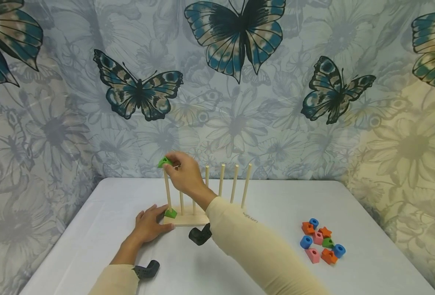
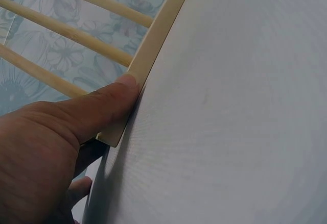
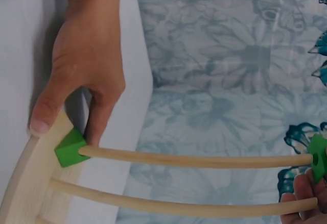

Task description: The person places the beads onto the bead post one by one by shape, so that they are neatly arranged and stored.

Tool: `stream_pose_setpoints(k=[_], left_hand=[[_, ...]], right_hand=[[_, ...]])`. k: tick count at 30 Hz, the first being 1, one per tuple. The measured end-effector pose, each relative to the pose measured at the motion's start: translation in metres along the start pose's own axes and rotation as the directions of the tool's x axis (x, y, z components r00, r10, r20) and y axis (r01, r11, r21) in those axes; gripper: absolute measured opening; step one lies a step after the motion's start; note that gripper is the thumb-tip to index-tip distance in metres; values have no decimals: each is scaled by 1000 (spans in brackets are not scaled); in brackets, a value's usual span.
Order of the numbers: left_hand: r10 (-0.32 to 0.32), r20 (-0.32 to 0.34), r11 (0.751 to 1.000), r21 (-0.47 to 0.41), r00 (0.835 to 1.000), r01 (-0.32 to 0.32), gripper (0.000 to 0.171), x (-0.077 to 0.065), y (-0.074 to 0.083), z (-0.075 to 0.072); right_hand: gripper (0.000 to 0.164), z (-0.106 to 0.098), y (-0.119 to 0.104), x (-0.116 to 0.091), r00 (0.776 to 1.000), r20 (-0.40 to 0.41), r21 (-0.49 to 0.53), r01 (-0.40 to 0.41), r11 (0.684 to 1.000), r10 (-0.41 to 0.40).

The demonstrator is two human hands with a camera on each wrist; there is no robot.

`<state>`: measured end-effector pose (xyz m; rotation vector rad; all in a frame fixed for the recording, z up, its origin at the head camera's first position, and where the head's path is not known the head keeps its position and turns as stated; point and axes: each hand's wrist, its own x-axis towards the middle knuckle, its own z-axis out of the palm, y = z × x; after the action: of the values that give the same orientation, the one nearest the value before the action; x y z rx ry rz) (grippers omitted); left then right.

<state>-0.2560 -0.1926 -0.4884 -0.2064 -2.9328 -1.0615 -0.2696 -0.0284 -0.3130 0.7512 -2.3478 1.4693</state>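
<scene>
The right hand (image 1: 183, 171) pinches a green holed block (image 1: 164, 162) at a thin wooden stick's (image 1: 167, 190) tip, one chunky green block (image 1: 171, 214) is already down beside the wide-spread left hand (image 1: 150, 224) touching the flat wooden base (image 1: 189, 221), and loose blue, orange, pink and green blocks (image 1: 317, 237), far right of both hands, seem left.

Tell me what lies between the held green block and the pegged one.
Only a bare stretch of the leftmost peg, in the right wrist view.

Green blocks (image 1: 171, 213), tan rack (image 1: 187, 221); blue cylinders (image 1: 306, 242), pink blocks (image 1: 313, 256), orange blocks (image 1: 329, 257); white table (image 1: 261, 233); grey-blue floral backdrop (image 1: 235, 123), teal-black butterflies (image 1: 140, 92).
</scene>
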Motion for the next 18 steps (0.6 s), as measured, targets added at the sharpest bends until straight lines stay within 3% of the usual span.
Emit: stream_pose_setpoints(k=[18], left_hand=[[23, -9, 1000, 3, 1000, -23, 77, -1, -2, 0]], right_hand=[[27, 19, 21, -12, 999, -32, 55, -20, 998, 22]])
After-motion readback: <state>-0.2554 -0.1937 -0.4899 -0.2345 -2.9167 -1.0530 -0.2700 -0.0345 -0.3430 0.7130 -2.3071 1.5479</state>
